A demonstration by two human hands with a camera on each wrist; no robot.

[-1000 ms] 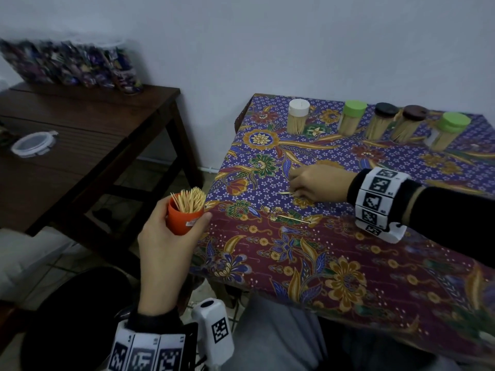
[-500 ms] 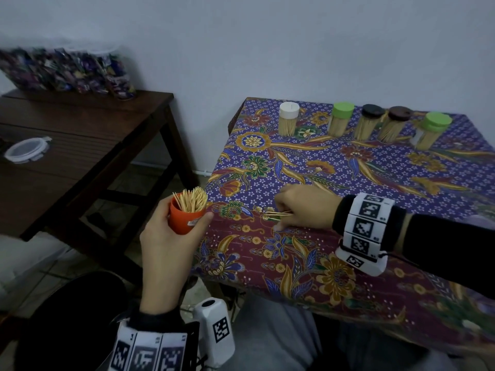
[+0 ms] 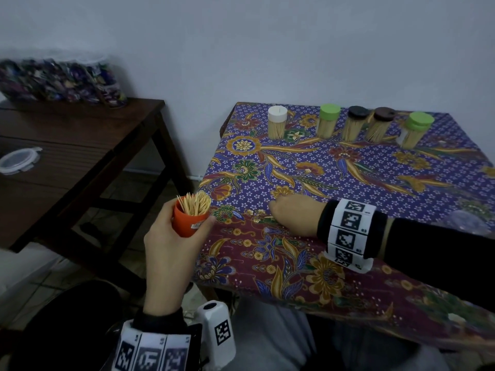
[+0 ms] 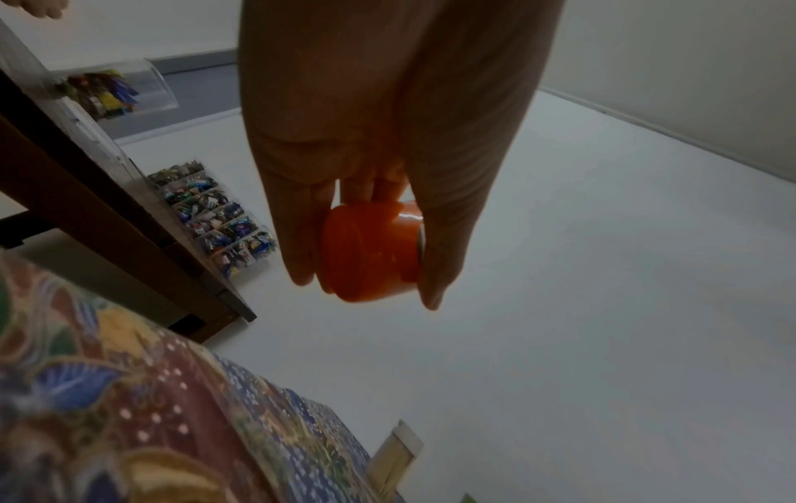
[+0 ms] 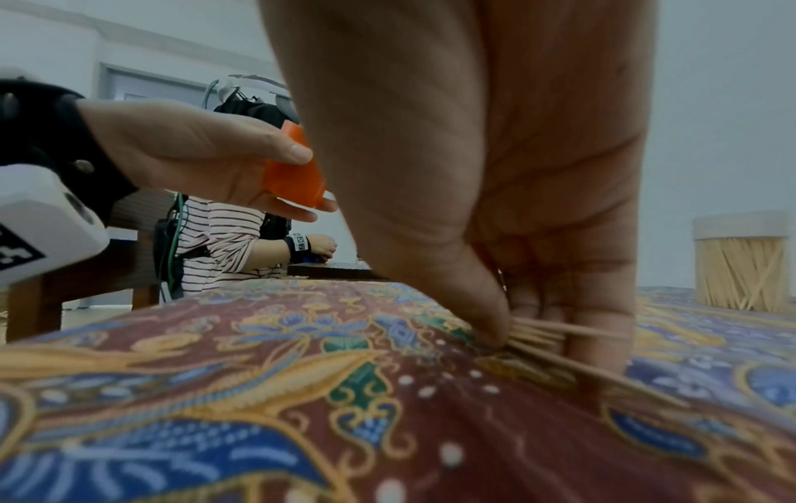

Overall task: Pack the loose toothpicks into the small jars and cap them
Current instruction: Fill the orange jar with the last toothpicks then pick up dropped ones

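Left hand [image 3: 171, 245] grips orange jar [image 3: 188, 223], fingers curled round it, off the worktop's [image 3: 375, 183] left edge; jar upright, uncapped, toothpicks bristling out. Right hand [image 3: 297, 216] knuckles up near the left edge, thumb and fingers [image 5: 487, 316] pinching loose toothpicks [image 5: 555, 335] against the batik cloth. Five capped jars [image 3: 353, 127] line the far edge.

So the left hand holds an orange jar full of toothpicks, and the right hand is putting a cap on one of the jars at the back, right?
Not quite. The left hand does hold the orange jar, but the right hand is pinching loose toothpicks off the tablecloth, well short of the capped jars, as the right wrist view shows.
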